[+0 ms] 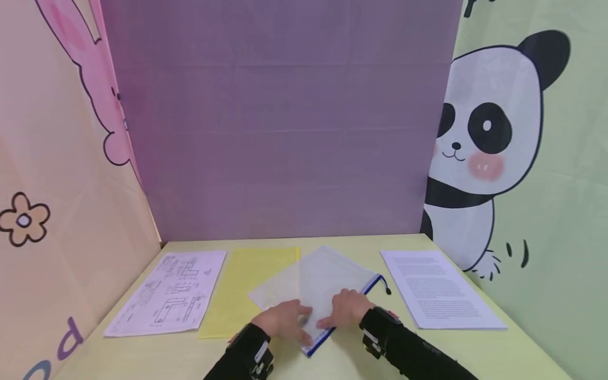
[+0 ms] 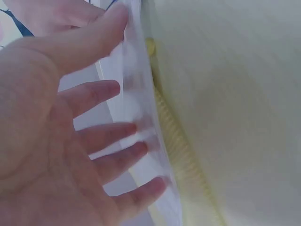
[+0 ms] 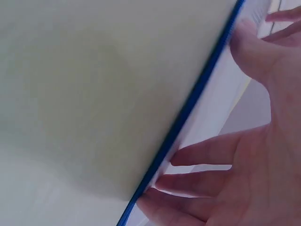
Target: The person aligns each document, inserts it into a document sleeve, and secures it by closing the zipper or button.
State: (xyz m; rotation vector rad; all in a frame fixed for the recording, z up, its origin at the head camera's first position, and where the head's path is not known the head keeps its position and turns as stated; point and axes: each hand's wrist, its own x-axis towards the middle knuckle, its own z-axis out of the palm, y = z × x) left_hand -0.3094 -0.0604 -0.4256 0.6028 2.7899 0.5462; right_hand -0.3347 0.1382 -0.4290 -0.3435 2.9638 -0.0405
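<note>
A translucent white document pouch (image 1: 328,269) lies turned at an angle in the middle of the table. Blue zip edging (image 1: 372,283) runs down its lower right side, with a dark pull (image 1: 388,291) at the upper end. My left hand (image 1: 284,321) touches the pouch's lower left edge, fingers spread and fairly straight. On the other side, my right hand (image 1: 350,308) rests along the blue edging, its fingers (image 3: 207,150) extended against the pouch. Partly beneath the pouch is a yellow sheet-like file (image 1: 237,295); a yellow ridged edge (image 2: 176,134) shows in the left wrist view.
A sheet with line drawings (image 1: 171,293) lies at the table's left. Printed text paper (image 1: 439,290) lies at the right. Behind the table (image 1: 361,364) stands a purple panel (image 1: 285,126), with decorated cloth walls on both sides.
</note>
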